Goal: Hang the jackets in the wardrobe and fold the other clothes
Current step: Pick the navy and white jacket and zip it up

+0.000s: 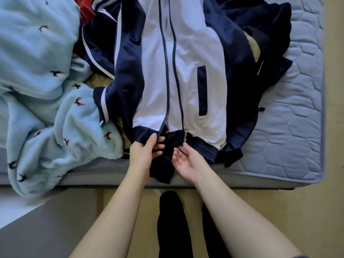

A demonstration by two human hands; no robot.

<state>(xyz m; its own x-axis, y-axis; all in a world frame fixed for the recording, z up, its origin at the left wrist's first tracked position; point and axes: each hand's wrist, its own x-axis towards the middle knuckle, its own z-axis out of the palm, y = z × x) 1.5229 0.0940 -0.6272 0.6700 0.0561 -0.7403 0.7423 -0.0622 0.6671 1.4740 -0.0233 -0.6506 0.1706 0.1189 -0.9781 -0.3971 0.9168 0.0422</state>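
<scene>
Jacket: we see a white and navy jacket (186,71) lying front up on the bed (290,142), its zip undone and its hem toward us.
Hem band: the navy ribbed hem band (201,146) lies near the bed's near edge, and some dark cloth hangs over that edge between our hands.
Zipper pull: the metal zipper pull (185,138) hangs at the foot of the right zip edge, just above our right fingertips.
Left hand: our left hand (142,155) grips the left half of the hem, thumb on top of the band and fingers curled round the cloth.
Right hand: our right hand (186,162) lies palm up with fingers loosely spread, holding nothing, its fingertips touching the band below the pull.
Under the jacket: dark clothes (260,25) spread out to the right; a tan cloth (98,80) shows at the left.
Far left corner: a red cloth (84,10) peeks out beside the collar.
Blanket: a pale blue blanket (37,71) with small dark birds is bunched at the left, touching the jacket's sleeve.
Below: our dark-clad legs (171,220) stand on a tan floor (279,211).
</scene>
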